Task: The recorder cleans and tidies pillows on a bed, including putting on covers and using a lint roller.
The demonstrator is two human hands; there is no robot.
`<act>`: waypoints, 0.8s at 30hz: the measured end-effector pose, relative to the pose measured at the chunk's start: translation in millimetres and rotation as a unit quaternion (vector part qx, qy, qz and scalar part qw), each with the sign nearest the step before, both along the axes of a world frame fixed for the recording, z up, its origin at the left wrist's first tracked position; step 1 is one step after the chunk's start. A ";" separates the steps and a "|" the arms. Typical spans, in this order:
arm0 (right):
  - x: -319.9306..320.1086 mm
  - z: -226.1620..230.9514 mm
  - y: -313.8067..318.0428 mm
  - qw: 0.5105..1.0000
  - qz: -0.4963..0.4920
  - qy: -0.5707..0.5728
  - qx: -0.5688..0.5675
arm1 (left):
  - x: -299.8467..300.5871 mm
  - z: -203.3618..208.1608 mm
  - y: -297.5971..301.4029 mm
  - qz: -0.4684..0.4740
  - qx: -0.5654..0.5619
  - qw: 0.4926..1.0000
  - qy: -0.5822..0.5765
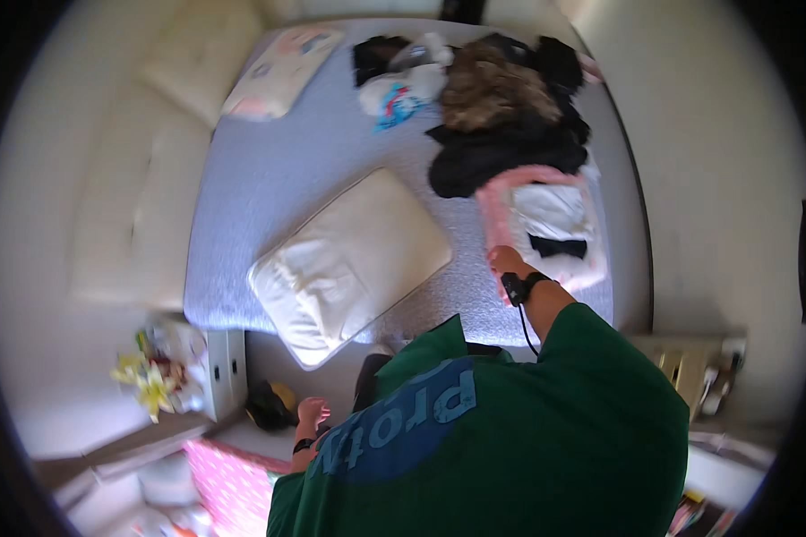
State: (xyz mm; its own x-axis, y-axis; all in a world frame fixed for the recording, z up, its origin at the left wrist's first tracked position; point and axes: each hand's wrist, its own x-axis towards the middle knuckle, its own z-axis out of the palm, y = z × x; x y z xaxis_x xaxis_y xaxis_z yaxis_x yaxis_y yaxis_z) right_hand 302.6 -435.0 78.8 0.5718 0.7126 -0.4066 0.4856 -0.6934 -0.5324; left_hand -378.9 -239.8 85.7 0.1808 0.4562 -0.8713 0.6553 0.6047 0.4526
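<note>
I see a bed [242, 197] under a grey-blue cover, spread across the middle of the frame. A patterned pillow [282, 72] lies at the upper left, a plastic bag [394, 97] at top centre, and a dark heap of clothes [501, 89] at the upper right. The cream cushion [376, 242] sits aslant near the centre, overhanging the lower edge, with the pink bundle [495, 210] right of it.

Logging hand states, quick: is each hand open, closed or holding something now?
Left hand: nothing visible in it; open or closed can't be told.
Right hand: at the edge of the pink cloth; grip unclear.
</note>
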 end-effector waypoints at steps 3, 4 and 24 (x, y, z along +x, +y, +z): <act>-0.7 14.6 -114.5 0.982 -0.150 0.103 0.045 | 70.5 41.9 34.2 -0.141 0.069 0.988 -0.006; -10.8 12.4 -154.5 0.964 -0.210 0.135 0.089 | 96.6 63.2 45.4 -0.190 0.102 0.976 0.007; -599.8 -87.8 -493.6 0.802 -0.526 0.264 -0.096 | 293.3 -15.2 23.2 -0.888 0.116 0.434 -0.092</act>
State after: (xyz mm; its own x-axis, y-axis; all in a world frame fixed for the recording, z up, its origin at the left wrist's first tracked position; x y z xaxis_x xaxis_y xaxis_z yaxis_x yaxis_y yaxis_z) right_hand -297.1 -928.5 -9.0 0.5279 -0.1568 -0.8347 -0.6813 -0.6650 -0.3060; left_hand -85.6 -216.6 70.5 0.4841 -0.4748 -0.7350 -0.0661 -0.8574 0.5103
